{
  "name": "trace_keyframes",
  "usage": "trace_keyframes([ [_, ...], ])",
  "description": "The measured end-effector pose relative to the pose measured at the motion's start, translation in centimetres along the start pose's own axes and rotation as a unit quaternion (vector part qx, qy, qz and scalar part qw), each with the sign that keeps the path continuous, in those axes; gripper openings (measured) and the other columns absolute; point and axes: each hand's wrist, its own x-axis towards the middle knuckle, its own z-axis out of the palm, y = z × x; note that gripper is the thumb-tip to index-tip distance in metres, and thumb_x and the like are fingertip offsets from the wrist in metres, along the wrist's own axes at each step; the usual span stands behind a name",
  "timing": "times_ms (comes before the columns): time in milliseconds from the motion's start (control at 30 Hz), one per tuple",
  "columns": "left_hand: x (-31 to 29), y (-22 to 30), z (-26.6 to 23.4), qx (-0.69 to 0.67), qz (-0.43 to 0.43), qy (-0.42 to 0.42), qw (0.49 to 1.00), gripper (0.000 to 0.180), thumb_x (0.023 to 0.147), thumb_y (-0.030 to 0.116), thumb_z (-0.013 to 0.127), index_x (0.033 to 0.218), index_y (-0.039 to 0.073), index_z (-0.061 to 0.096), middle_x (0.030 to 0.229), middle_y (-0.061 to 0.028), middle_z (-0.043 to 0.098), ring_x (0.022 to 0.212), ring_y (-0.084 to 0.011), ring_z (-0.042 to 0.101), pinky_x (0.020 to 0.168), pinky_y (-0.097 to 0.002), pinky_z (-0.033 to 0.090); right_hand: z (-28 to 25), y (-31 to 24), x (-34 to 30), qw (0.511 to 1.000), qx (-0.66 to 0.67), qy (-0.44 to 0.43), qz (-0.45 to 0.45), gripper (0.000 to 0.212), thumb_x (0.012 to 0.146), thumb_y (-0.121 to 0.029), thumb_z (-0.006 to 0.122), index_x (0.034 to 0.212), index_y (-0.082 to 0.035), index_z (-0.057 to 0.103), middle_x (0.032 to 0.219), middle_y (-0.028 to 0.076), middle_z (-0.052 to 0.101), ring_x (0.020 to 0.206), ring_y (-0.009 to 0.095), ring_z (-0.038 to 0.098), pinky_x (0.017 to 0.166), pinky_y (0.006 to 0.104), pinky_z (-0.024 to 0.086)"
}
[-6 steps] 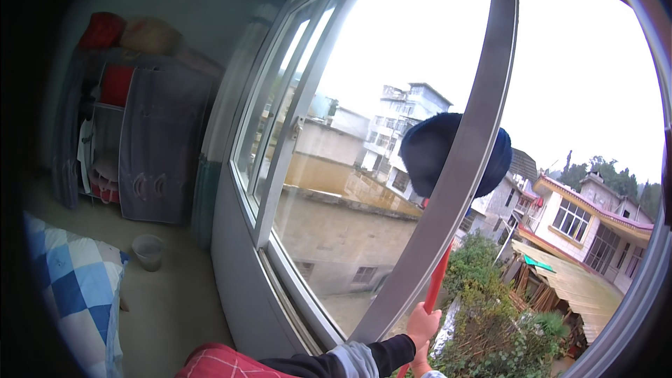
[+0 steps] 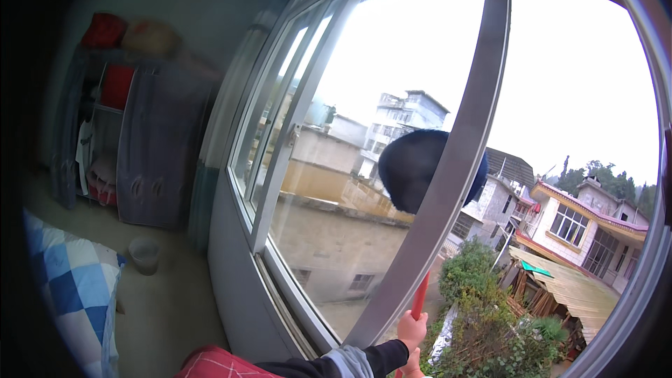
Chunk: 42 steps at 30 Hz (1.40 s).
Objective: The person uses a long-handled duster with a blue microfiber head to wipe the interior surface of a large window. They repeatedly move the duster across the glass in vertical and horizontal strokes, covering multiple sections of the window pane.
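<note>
My left hand [image 2: 412, 330] reaches in from the lower edge and is wrapped round a red mop pole [image 2: 420, 297]. Just below it, my right hand [image 2: 413, 364] also grips the pole, partly cut off by the lower edge. The mop's dark blue fluffy head [image 2: 413, 171] is up on the outer side of the sliding window pane. It shows partly through the glass, and partly past the grey upright window frame [image 2: 451, 168], which hides its middle and the upper pole.
A latch [image 2: 294, 134] sits on the other sash. Left in the room are a cloth wardrobe [image 2: 157, 147], a bucket [image 2: 144, 255] and a bed with a blue-and-white checked quilt [image 2: 77, 287]. Outside stand buildings, bushes [image 2: 483, 329] and a shed roof [image 2: 570, 290].
The mop head has moved left and down across the pane. Both hands, still on the pole, have shifted slightly left and the view has tilted a little.
</note>
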Motion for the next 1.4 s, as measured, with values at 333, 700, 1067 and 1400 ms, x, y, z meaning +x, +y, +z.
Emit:
trace_keyframes([
  [333, 0.8, 0.7, 0.4, 0.013, 0.007, 0.004, 1.0, 0.033, 0.083, 0.033, 0.066, 0.083, 0.0, 0.06, 0.074, -0.0207, 0.065, 0.077, -0.0397, 0.064, 0.066, -0.0463, 0.048, 0.1, -1.3, 1.6, 1.0, -0.017, -0.002, 0.018, 0.014, 0.085, -0.014, 0.062, 0.091, -0.001, 0.065, 0.078, 0.005, 0.066, 0.073, 0.015, 0.063, 0.062, 0.0309, 0.049],
  [700, 1.8, 4.7, 2.6, -0.045, 0.054, -0.044, 0.997, 0.031, 0.085, 0.027, 0.063, 0.096, -0.002, 0.057, 0.08, -0.0217, 0.064, 0.08, -0.0406, 0.063, 0.068, -0.0467, 0.047, 0.8, -2.2, 2.8, 0.998, -0.044, -0.011, 0.042, 0.012, 0.086, -0.012, 0.059, 0.09, -0.001, 0.065, 0.077, 0.003, 0.064, 0.07, 0.014, 0.061, 0.06, 0.0302, 0.049],
  [1067, -1.0, 13.2, -2.5, -0.064, 0.329, 0.028, 0.942, 0.067, 0.076, 0.017, 0.067, 0.13, -0.008, 0.037, 0.124, -0.0324, 0.048, 0.117, -0.0466, 0.046, 0.1, -0.0443, 0.036, 1.0, -4.9, 5.6, 0.997, -0.071, -0.013, 0.011, 0.011, 0.088, -0.01, 0.057, 0.088, -0.002, 0.064, 0.077, 0.001, 0.062, 0.067, 0.013, 0.06, 0.058, 0.0295, 0.048],
  [1400, -5.6, 12.7, -6.6, 0.017, 0.461, -0.021, 0.887, 0.073, 0.071, 0.012, 0.068, 0.133, -0.006, 0.033, 0.118, -0.0296, 0.049, 0.113, -0.0432, 0.049, 0.096, -0.0446, 0.038, -0.1, -20.2, 19.3, 0.992, -0.01, 0.037, -0.123, 0.011, 0.087, -0.009, 0.057, 0.083, -0.001, 0.063, 0.066, 0.001, 0.058, 0.058, 0.012, 0.057, 0.052, 0.0276, 0.045],
])
